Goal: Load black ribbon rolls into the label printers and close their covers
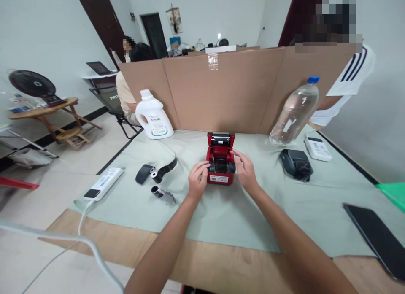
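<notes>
A small red printer with its lid flipped up stands in the middle of the pale green mat. My left hand curls against the printer's left side, fingers bent on its front corner. My right hand rests at the printer's right side, fingers stretched toward the open paper bay. Left of my hands lie a black ribbon roll with its strip trailing and a smaller roll core.
A white detergent jug and a clear water bottle lean at a cardboard screen. A black device, a white device, a white power strip and a dark tablet lie around. Other people sit behind the screen.
</notes>
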The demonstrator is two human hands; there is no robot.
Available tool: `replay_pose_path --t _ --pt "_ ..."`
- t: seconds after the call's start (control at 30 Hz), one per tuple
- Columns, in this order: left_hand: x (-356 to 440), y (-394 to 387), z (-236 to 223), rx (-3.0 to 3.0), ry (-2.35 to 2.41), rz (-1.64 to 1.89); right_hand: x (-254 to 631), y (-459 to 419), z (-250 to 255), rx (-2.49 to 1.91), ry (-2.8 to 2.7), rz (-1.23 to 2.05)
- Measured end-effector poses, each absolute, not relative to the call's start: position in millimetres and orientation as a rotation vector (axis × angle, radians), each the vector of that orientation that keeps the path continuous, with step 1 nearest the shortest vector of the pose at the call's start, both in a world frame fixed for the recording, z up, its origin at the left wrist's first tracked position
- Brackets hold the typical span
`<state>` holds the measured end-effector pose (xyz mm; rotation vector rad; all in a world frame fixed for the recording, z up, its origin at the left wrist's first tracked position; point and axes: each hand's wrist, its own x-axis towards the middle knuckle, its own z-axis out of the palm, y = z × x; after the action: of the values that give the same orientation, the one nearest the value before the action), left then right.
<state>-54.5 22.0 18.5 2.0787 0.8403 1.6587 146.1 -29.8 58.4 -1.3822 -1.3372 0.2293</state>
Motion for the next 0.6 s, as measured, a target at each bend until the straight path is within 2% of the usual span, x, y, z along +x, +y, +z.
replay_pose_path --t 0.13,0.33,0.6 --pt "-55 24 17 2.073 0.804 1.664 158 4 88 -1.559 -1.622 0.314" --pt "-56 24 17 2.046 0.739 1.672 140 51 135 -2.139 -2.301 0.438" --pt "-55 24 19 2.015 0.716 1.659 109 66 143 -2.339 -2.395 0.454"
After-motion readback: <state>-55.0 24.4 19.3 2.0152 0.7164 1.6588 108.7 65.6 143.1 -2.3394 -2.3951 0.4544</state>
